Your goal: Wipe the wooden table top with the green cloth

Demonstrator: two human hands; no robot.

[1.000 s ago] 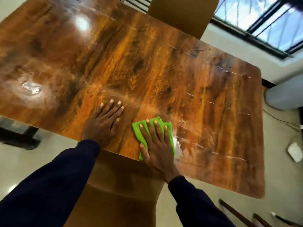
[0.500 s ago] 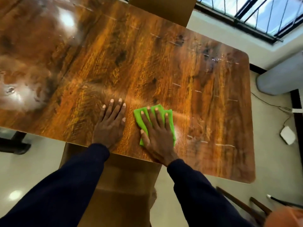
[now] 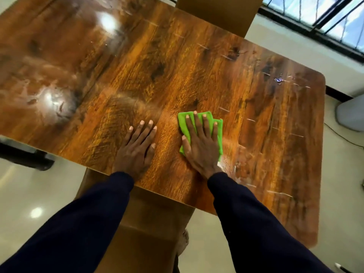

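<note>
Glossy brown wooden tabletop (image 3: pixel 197 62) is showing smears | right hand (image 3: pixel 202 146), grip flat, is pressing folded green cloth (image 3: pixel 199 125) near the near edge | left hand (image 3: pixel 136 148) is bracing, spread empty.

Glossy pale tiled floor (image 3: pixel 29 194) with light glare, barred window (image 3: pixel 323 14) top right letting daylight in, brown chair (image 3: pixel 218 12) at far side, another chair (image 3: pixel 149 223) near side.

Wooden table top (image 3: pixel 197 62) – green cloth (image 3: pixel 218 133), hands flat.
</note>
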